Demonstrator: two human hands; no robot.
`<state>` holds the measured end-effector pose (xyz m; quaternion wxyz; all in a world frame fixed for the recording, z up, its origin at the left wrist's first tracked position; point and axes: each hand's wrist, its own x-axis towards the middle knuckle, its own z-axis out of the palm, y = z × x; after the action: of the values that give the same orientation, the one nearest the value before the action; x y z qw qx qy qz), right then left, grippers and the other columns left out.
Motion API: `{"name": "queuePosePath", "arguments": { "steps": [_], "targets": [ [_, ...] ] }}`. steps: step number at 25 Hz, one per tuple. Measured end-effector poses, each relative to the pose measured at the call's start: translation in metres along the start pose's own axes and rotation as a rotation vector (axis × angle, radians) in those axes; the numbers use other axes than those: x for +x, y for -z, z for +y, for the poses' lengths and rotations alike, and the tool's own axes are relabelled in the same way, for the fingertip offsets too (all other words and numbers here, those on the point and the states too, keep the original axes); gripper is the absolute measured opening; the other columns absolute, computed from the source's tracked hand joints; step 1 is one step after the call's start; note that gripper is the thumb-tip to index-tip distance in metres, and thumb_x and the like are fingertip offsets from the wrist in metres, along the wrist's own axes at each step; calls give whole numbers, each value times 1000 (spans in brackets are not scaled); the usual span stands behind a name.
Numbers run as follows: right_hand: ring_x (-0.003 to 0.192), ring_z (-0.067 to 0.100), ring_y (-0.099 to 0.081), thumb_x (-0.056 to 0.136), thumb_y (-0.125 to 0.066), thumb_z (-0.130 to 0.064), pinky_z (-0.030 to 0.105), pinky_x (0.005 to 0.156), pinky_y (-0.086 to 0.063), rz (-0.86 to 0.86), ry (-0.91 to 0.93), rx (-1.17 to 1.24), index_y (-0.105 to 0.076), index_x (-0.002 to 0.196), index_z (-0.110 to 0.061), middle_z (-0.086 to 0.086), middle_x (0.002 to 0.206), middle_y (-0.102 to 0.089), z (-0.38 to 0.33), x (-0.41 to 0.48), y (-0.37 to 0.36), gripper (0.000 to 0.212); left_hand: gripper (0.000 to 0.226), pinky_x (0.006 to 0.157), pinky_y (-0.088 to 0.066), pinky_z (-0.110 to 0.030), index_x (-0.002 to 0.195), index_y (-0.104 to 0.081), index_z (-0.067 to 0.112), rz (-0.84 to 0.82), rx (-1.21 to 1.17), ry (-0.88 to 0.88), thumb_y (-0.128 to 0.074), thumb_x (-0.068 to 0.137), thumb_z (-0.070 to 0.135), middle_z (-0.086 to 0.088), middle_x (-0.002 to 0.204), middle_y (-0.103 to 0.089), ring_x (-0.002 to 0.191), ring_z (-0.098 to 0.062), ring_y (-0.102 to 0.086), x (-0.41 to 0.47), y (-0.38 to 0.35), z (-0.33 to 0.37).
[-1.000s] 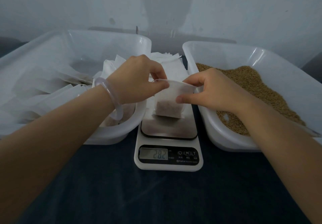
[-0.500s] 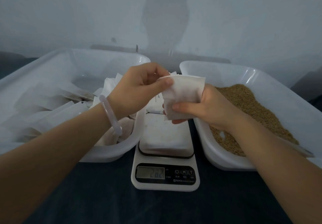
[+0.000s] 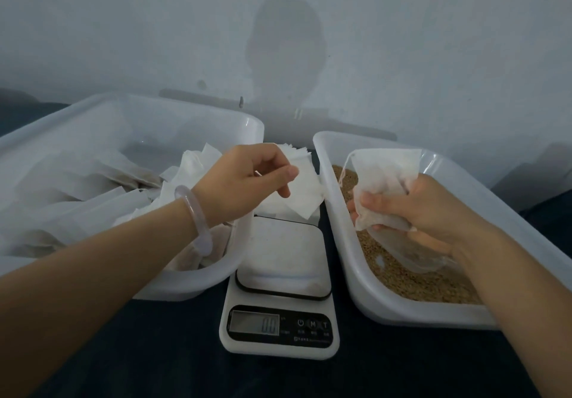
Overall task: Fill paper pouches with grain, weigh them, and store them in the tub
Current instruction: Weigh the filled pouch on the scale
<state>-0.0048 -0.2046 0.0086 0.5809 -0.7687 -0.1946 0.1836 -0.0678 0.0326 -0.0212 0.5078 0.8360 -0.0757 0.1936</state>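
While two tubs (image 3: 185, 286) (image 3: 371, 289) flank one scale (image 3: 283, 258), right hand (image 3: 433, 208) grips one pouch (image 3: 383, 168).

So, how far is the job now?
Done: many pouches lie in the left tub. In hand: the right hand grips a pouch over the grain. The scale is bare and reads 0.0, so this pouch is not being weighed now. Left: this pouch to store, plus a stack of flat pouches and much grain to use up.
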Motion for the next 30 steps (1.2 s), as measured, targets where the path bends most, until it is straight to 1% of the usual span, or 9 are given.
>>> {"name": "queuePosePath", "arguments": {
  "steps": [3,6,9,12,14,17,20,22,30],
  "targets": [
    [79,25,-72,59,-78,-20,28,61,-59,57,-22,-49,-68,93,1,14,86,-74,4,0,12,41,17,53,-39,-19,77,-63,10,-17,8,9,-60,88,23,15,63,-68,52,-2,-46,-1,-2,0],
    [82,27,-72,61,-76,-19,35,70,-59,59,-25,-23,-68,90,1,15,89,-73,7,2,16,36,17,48,-35,-13,77,-63,10,-17,10,18,-61,88,22,13,63,-68,47,-3,-42,-2,-2,-1],
    [74,20,-72,63,-76,-20,25,59,-58,63,-24,-96,-70,84,-2,11,82,-74,6,3,22,28,17,48,-37,-16,76,-63,10,-25,14,30,-61,88,23,12,63,-68,49,-9,-43,-2,-2,0],
    [47,-3,-60,73,-78,-23,6,41,-38,100,-26,-562,-65,70,-14,-13,52,-65,11,8,40,16,18,53,-40,-22,77,-63,10,-35,11,44,-61,87,24,11,63,-68,53,-12,-47,-2,-2,0],
    [48,-1,-60,78,-75,-24,9,42,-39,57,-94,-712,-65,77,-16,-11,54,-65,14,13,53,13,18,57,-42,-27,77,-63,10,-34,8,57,-61,87,24,10,62,-68,56,-16,-49,-2,-2,1],
    [51,16,-59,80,-72,-24,22,45,-44,-3,-276,-845,-64,81,-3,9,62,-64,16,22,67,23,18,60,-44,-29,76,-63,10,-39,-1,71,-62,87,23,9,61,-68,56,-14,-52,-2,-3,1],
    [38,14,-48,78,-71,-20,21,39,-37,-57,-386,-998,-56,65,-4,0,44,-51,18,28,72,25,17,58,-43,-17,77,-63,9,-47,4,68,-62,87,22,10,59,-67,52,1,-54,-2,-3,0],
    [36,15,-46,77,-69,-18,22,40,-35,-125,-436,-1065,-54,65,-6,-2,41,-51,18,29,70,22,17,55,-42,-14,76,-63,9,-47,9,72,-62,87,22,10,58,-66,50,1,-53,-2,-3,0],
    [36,16,-47,76,-69,-16,21,40,-36,-107,-444,-1027,-58,68,-4,0,42,-54,27,29,75,19,18,46,-36,-10,74,-62,11,-50,30,68,-62,87,23,10,59,-67,43,0,-48,-3,-3,1]
  ]
}}
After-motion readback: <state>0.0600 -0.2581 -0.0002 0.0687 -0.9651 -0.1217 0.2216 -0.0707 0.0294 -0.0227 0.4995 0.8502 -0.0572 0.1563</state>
